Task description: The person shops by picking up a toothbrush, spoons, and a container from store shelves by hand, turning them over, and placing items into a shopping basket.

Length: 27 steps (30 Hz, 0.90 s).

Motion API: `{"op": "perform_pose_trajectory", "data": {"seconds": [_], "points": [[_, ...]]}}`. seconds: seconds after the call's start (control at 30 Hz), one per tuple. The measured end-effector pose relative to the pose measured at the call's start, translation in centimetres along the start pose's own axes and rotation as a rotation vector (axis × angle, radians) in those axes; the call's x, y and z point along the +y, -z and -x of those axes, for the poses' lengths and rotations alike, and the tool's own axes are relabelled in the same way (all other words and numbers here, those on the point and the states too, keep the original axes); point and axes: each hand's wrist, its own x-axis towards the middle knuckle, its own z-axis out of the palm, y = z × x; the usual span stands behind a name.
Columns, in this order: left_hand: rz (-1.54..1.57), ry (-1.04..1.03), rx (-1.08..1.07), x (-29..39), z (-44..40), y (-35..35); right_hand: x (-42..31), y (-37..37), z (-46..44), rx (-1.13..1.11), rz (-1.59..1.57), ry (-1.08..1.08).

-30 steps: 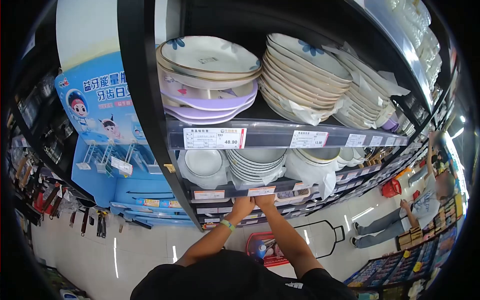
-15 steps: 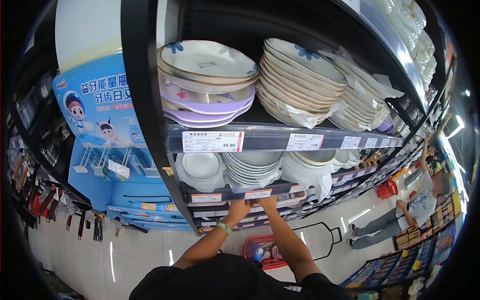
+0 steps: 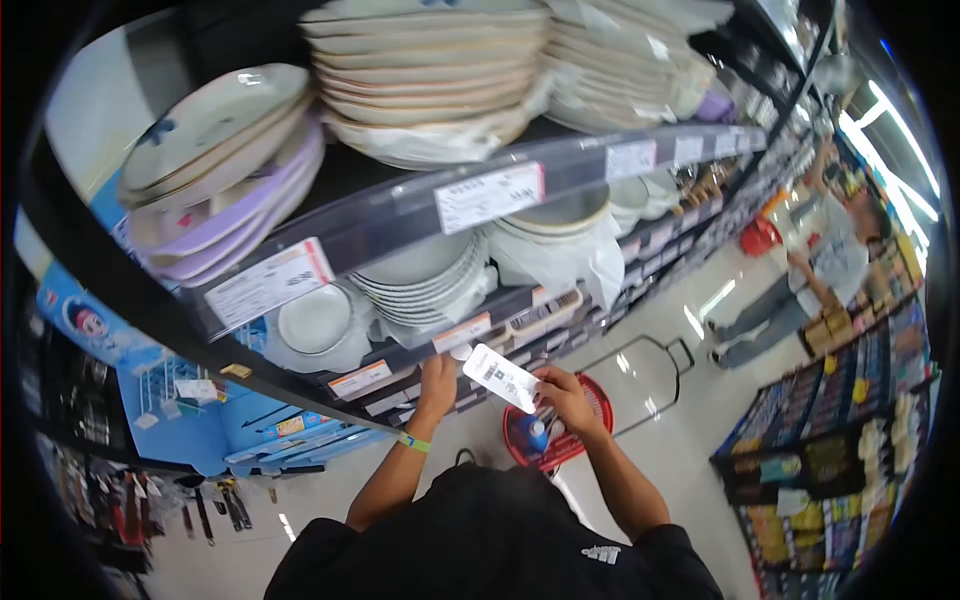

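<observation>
My right hand (image 3: 566, 400) is closed on the lower right end of a white card-like package (image 3: 500, 378) with dark print. The package is held at a slant in front of the lower shelf edge. My left hand (image 3: 437, 385), a green band on its wrist, is raised just left of the package with its fingers drawn together. A small whitish round thing (image 3: 461, 352) shows at its fingertips; what it is I cannot make out. Below the package, a red shopping basket (image 3: 590, 392) holds a blue-capped bottle (image 3: 533, 433) and stands on the floor.
Stacked plates (image 3: 420, 80) and purple-rimmed dishes (image 3: 215, 225) fill the upper shelf. Under it sit wrapped bowls (image 3: 420, 285) and a small white bowl (image 3: 314, 320). Price tags line the shelf edges. A person (image 3: 835, 250) stands down the aisle on the right, near another red basket (image 3: 760, 236).
My hands have drawn back from the lower shelf and moved apart. The white package now shows in my right hand. The view has tilted and come closer to the shelf.
</observation>
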Motion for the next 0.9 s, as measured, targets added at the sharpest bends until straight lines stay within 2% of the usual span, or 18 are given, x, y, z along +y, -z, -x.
{"op": "perform_pose_trajectory", "data": {"seconds": [0.07,0.13,0.27,0.4,0.47,0.53,0.67,0.73,0.8,0.83,0.9], "points": [[0.388,0.230,-0.159,3.7,0.9,0.2,-1.6,0.6,2.9,-0.013,0.044,-0.001],[0.361,0.169,-0.427,6.9,2.0,0.6,-0.5,1.4,4.6,0.037,0.031,0.034],[0.453,0.238,-0.613,11.8,2.5,-0.1,0.8,1.5,7.1,0.167,-0.182,0.033],[0.467,0.163,-0.712,15.1,1.9,-0.4,0.5,1.8,8.0,0.206,-0.228,0.071],[0.482,0.193,-0.741,17.2,1.6,-0.5,-0.5,2.9,8.0,0.122,-0.084,0.073],[0.431,0.139,-0.770,18.1,1.3,-0.7,-2.3,3.4,7.9,0.103,-0.069,0.057],[0.455,0.070,-0.757,19.5,1.4,-1.3,-3.8,4.0,7.5,0.044,-0.165,0.037],[0.496,0.046,-0.714,19.8,1.4,-1.8,-4.6,3.5,7.6,-0.008,-0.332,0.048],[0.249,-0.264,-0.695,19.5,1.2,-2.1,-4.9,3.2,7.9,-0.090,-0.282,0.045],[0.426,-0.160,-0.703,20.4,1.7,-2.8,-5.5,3.0,8.2,-0.118,-0.246,0.042],[0.433,-0.168,-0.762,20.5,2.0,-3.3,-5.7,3.1,8.7,-0.158,-0.162,0.048]]}}
